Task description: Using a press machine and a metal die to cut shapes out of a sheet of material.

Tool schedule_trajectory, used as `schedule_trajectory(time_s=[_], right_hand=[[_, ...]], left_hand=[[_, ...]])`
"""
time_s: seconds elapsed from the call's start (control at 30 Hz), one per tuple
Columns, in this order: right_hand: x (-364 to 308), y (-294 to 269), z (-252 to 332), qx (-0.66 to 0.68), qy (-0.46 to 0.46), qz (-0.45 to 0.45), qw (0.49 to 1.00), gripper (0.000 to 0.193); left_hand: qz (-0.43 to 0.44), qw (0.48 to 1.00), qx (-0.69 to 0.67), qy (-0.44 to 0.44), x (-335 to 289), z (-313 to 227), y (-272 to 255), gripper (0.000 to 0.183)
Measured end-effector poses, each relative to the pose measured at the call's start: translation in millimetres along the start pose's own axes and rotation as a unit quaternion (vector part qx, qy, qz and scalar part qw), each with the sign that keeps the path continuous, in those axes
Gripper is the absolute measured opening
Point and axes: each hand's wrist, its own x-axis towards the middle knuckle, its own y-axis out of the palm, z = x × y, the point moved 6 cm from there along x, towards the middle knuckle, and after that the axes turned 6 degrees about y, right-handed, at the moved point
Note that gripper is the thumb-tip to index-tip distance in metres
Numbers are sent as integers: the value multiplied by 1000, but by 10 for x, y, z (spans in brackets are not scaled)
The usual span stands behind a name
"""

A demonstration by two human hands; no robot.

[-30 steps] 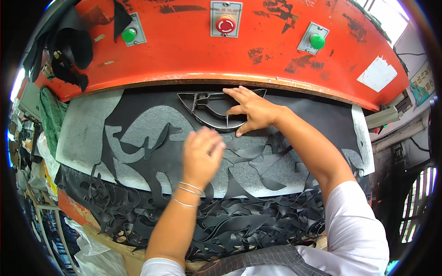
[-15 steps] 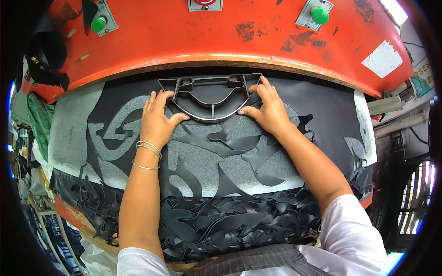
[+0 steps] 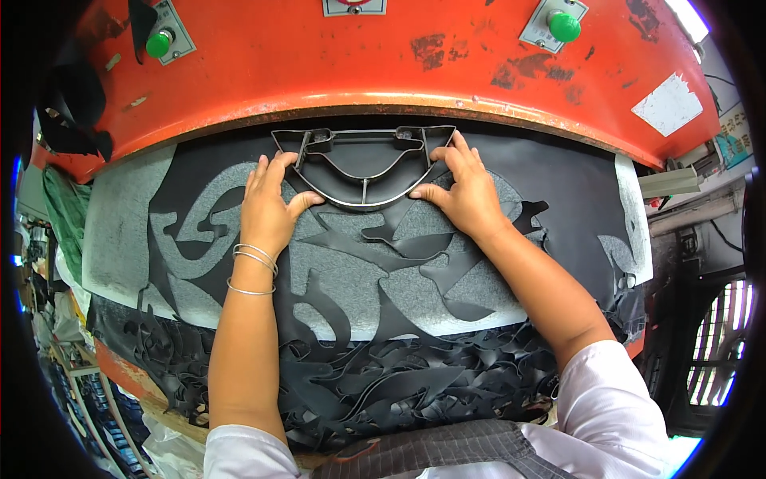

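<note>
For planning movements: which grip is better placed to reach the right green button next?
Probably the right grip: it is at the right end of the metal frame, nearer that green button; the left grip is at its left end.

Shop scene: orange machine (image 3: 287, 60) spans top, paint chipped, w/ L green btn (image 3: 159, 44), R green btn (image 3: 564, 27) & red btn (image 3: 353, 1) cut off at top ctr. Torn white label (image 3: 669, 104) sticks to its R side; dark scraps (image 3: 73, 88) hang at upper L. Lower L: green cloth (image 3: 68, 209), plastic bag (image 3: 174, 449) nr bottom. Far R: grey bar (image 3: 669, 185), teal poster (image 3: 732, 149) & barred window (image 3: 720, 343), bright w/ light.
</note>
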Motion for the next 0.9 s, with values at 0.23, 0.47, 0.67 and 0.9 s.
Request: schedule_trajectory(time_s=[0.23,0.47,0.67,0.9], right_hand=[[-182,-334,64,81,11,-57,995,75],[-113,-1800,470,147,-38,-451,879,51],[-50,-1860,763,-27,-50,-496,867,63],[-634,-1946,997,-25,-75,-480,874,64]], left_hand=[[12,983,-176,-60,-135,104,-201,80],[-148,943,-280,-102,-177,83,-1225,22],[-466,877,-58,99,-464,-466,-2231,26],[-282,951,29,123,-571,-620,-2606,34]])
